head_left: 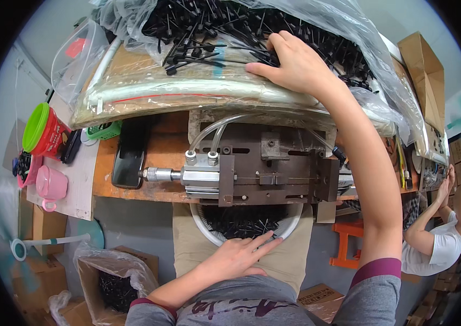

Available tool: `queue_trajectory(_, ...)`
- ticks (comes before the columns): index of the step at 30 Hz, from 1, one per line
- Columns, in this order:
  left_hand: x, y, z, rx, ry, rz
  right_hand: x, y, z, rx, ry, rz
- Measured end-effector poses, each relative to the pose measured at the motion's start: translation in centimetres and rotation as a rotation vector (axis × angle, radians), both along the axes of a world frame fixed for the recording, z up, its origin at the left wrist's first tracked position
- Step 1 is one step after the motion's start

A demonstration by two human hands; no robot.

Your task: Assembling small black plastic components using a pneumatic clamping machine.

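A heap of thin black plastic pieces with thicker heads (208,27) lies in a plastic-lined tray (149,89) at the far side. My right hand (301,62) reaches onto the heap's near edge, thumb and fingers apart, fingertips among the pieces. My left hand (236,255) rests by the near rim of a round white basket (203,231) on my lap, its fingers stretched out. More small black pieces (241,218) fill that basket. Between the hands, a dark metal fixture (271,176) with a silver air cylinder (200,179) and clear hoses is on the bench.
A black phone (130,155) lies left of the fixture. Farther left stand a red-and-green bucket (48,133) and a pink cup (52,183). A lined carton of black pieces (116,288) is at lower left. An orange stool (344,244) and another person (437,239) are at right.
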State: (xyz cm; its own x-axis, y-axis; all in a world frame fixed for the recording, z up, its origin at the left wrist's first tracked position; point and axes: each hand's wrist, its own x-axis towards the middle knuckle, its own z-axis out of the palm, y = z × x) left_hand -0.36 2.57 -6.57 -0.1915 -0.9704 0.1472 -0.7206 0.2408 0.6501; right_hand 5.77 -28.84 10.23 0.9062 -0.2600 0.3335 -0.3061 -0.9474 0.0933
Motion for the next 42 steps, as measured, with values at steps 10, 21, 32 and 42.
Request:
queue_trajectory(10,-1.8,1.0,-0.3,-0.157,0.000,0.011,-1.0,1.5,0.9,-0.014,-0.005,0.105)
queue_trajectory(21,-1.8,2.1,-0.4,-0.108,-0.011,0.033,-2.0,2.6,0.7,-0.256,-0.100,0.338)
queue_trajectory(32,-1.5,1.5,0.9,-0.242,-0.020,0.071,-5.1,2.5,-0.1,-0.167,-0.304,0.303)
queue_trajectory(42,0.7,-2.3,8.7,-0.795,0.101,0.561,-11.9,13.8,-1.6,1.520,-0.660,0.035)
